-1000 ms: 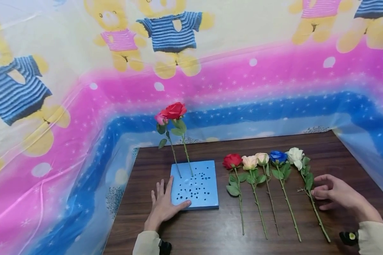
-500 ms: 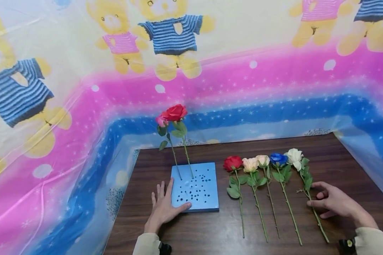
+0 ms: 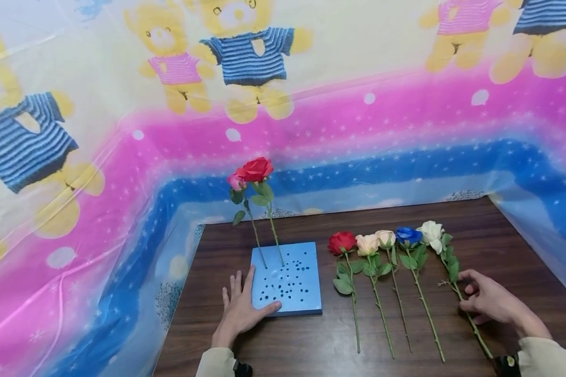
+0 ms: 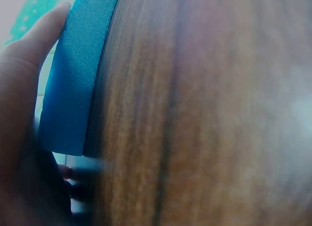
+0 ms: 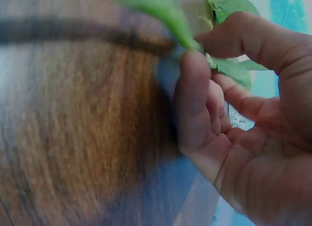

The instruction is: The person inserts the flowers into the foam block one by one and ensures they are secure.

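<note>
The right hand (image 3: 488, 301) was seen at the right side of the dark wood tabletop (image 3: 500, 235), w/ its fingers (image 5: 192, 96) curled and closed on the green stem of the white rose (image 3: 431, 231). In the right wrist view the stem was pinched between thumb and forefinger, leaves just above the grip. The white rose lay flat on the tabletop, outermost on the right in a row of five, bloom toward the far edge, stem running back toward the person.

The left hand (image 3: 240, 309) was laid flat at the near left corner of the blue foam block (image 3: 287, 280), fingers straight and spread fairly wide, nothing held. The thumb was rested on the block's top near its front edge; the other fingers were laid along its left side, touching it, as confirmed in the left wrist view (image 4: 29, 89).

The foam block was placed left of centre on the tabletop, its top dotted w/ small holes. Two flowers were stood upright in its far left part: a red rose (image 3: 256, 169) and a pink rose (image 3: 236, 181), blooms touching or nearly so.

Betw. block and white rose, four more stems were laid side by side: a second red rose (image 3: 341, 242), a peach rose (image 3: 367, 244), a cream rose (image 3: 385, 238), a blue rose (image 3: 408, 235). Blooms were lined up close together, approx. parallel stems.

A plastic sheet printed w/ teddy bears (image 3: 250, 52) was hung behind and to both sides.
</note>
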The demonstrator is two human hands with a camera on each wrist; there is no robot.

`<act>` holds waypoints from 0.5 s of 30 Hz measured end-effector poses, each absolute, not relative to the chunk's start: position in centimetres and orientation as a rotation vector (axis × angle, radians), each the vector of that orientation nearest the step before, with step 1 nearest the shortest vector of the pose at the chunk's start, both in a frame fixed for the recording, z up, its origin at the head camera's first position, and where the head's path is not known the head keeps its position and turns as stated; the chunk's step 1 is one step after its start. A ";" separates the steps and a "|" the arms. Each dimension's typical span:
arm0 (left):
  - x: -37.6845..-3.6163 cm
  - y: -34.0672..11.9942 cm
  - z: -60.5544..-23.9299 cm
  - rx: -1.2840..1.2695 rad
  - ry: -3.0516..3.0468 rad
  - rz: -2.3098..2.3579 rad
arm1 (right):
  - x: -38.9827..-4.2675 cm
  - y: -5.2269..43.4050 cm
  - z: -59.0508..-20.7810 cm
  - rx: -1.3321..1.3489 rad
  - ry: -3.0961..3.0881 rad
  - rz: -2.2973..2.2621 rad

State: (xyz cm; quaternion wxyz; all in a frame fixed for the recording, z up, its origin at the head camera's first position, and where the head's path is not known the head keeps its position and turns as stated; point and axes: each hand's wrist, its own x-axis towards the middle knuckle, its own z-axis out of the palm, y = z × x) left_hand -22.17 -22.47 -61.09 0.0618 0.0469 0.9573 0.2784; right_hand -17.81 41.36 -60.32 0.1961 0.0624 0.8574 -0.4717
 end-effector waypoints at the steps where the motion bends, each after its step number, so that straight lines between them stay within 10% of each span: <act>1: -22.2 -22.5 -61.1 0.141 2.893 0.842 | -17.8 41.4 -60.3 0.174 2.395 -1.319; 15: -22.2 -22.6 -61.2 0.152 2.894 0.847 | -17.8 42.4 -59.0 0.052 2.296 -1.371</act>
